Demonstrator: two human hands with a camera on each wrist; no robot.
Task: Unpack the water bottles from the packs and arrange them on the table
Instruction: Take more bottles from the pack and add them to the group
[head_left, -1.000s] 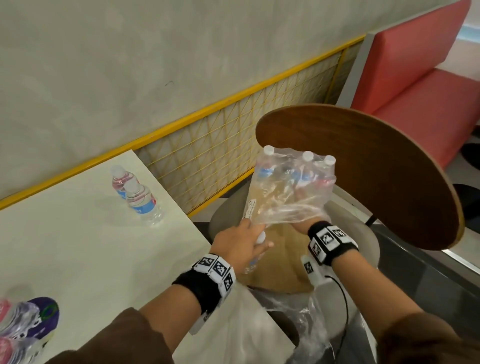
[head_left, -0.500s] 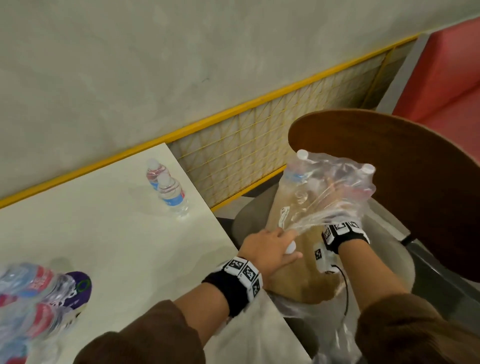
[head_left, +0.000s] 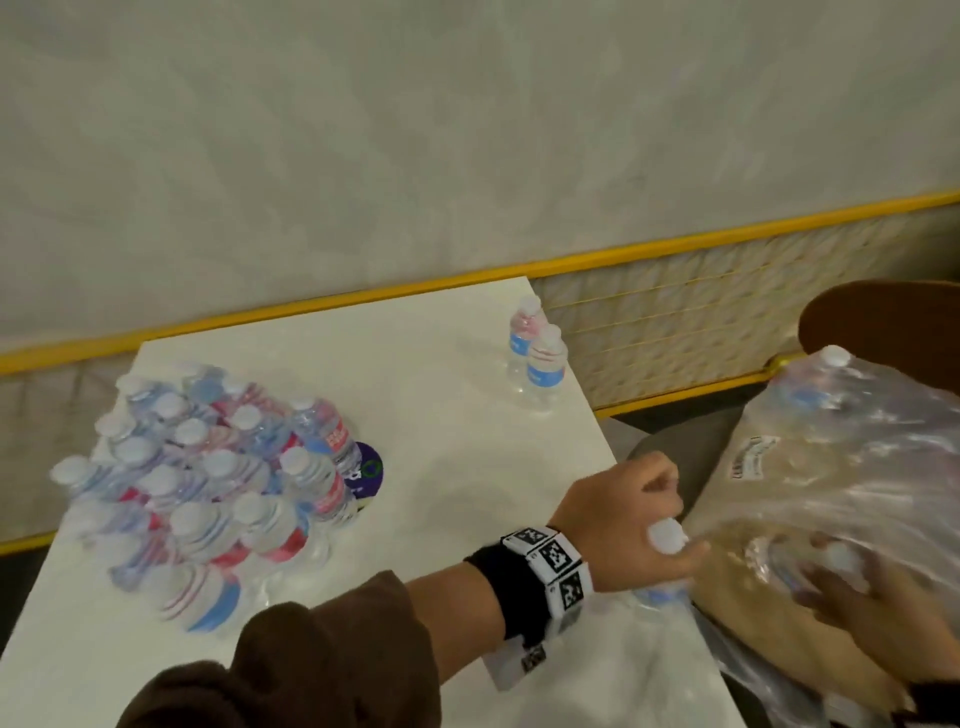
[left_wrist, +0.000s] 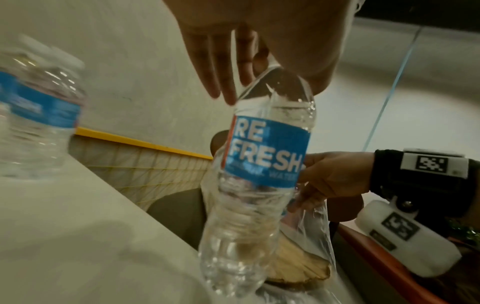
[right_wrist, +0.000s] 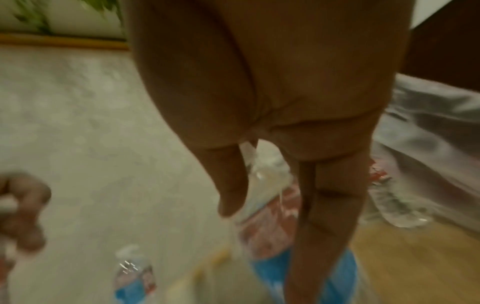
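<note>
My left hand (head_left: 639, 519) grips a water bottle (left_wrist: 262, 164) by its neck, just under the white cap (head_left: 667, 538). The bottle has a blue label and hangs over the right edge of the white table (head_left: 426, 415). Right of it, on a chair seat, a torn clear plastic pack (head_left: 841, 457) holds more bottles. My right hand (head_left: 878, 603) is inside the wrap, with thumb and fingers round a bottle (right_wrist: 262, 216) there. Two unpacked bottles (head_left: 537, 358) stand at the table's far right corner.
A second wrapped pack of several bottles (head_left: 218, 478) lies on the table's left side. Loose plastic film (head_left: 623, 665) covers the near right corner. A brown chair back (head_left: 883, 322) rises behind the pack. A yellow rail with mesh (head_left: 675, 322) runs along the wall.
The view has swung left, bringing the second pack into sight. My left hand has drawn its bottle out of the pack toward the table edge. My right hand has slid deeper into the wrap.
</note>
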